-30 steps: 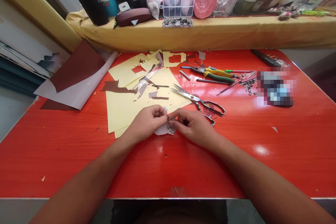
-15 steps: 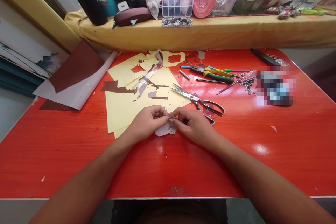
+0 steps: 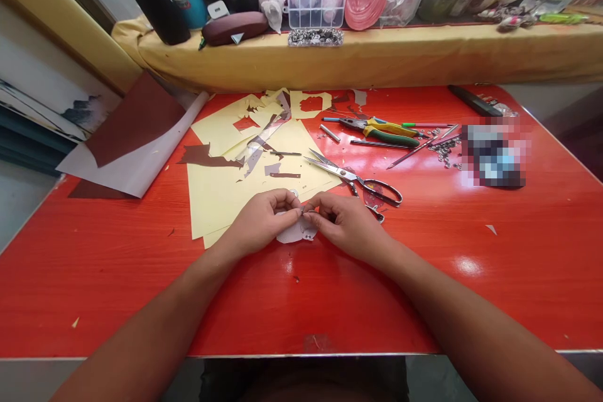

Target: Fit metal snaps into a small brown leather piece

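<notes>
My left hand [image 3: 271, 217] is closed, thumb and forefinger pinching at the upper edge of a pale grey-white cut-out piece [image 3: 293, 233]. Close against it, my right hand [image 3: 342, 223] also pinches, its fingertips meeting the left ones. What lies between the right fingertips is too small to make out. Small metal snap fasteners [image 3: 308, 237] show on the cut-out's lower right part. A pale round bit [image 3: 294, 193] peeks out above the left fingers. Just beyond my right hand lie scissors [image 3: 348, 174], blades parted and pointing to the upper left.
Yellow paper sheets [image 3: 207, 201] with brown scraps [image 3: 211, 156] spread beyond my left hand. Farther right are pliers [image 3: 381, 130], pens and loose metal snaps [image 3: 445, 154]. Brown sheet material [image 3: 136, 119] lies at left. A cloth-covered ledge [image 3: 245, 66] with craft supplies runs along the back.
The view has shifted very slightly. Both hands stay pinched together over the cut-out piece, with hardly any movement of the fingers.
</notes>
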Motion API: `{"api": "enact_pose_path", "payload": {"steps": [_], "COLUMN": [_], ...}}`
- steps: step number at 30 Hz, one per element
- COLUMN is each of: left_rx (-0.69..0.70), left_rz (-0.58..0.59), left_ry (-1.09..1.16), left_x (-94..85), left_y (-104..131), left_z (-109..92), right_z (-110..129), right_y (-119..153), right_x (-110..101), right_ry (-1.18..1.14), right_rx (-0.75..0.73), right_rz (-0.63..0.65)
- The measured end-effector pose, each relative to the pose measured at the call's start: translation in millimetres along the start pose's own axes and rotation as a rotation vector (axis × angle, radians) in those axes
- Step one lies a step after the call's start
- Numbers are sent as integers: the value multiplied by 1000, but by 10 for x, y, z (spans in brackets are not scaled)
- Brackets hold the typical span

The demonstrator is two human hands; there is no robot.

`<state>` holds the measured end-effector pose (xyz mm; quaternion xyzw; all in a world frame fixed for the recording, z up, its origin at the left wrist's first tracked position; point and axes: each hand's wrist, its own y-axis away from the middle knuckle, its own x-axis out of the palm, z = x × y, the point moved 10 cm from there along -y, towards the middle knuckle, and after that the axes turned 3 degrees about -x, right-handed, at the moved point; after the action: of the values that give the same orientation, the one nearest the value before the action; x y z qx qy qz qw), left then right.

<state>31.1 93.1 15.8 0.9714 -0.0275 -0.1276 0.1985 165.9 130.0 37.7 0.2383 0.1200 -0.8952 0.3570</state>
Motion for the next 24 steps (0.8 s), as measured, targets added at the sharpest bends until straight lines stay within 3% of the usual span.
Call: {"api": "enact_pose_path", "payload": {"steps": [24], "left_rx": [13], "left_rz": [62], "left_ry": [57], "left_x": [58], "left_y": [0], "left_z": [6], "right_z": [-53], "right_y": [-2], "right_x": [-7], "right_ry": [37], "right_rx": [30], "right_rz": [-20]}}
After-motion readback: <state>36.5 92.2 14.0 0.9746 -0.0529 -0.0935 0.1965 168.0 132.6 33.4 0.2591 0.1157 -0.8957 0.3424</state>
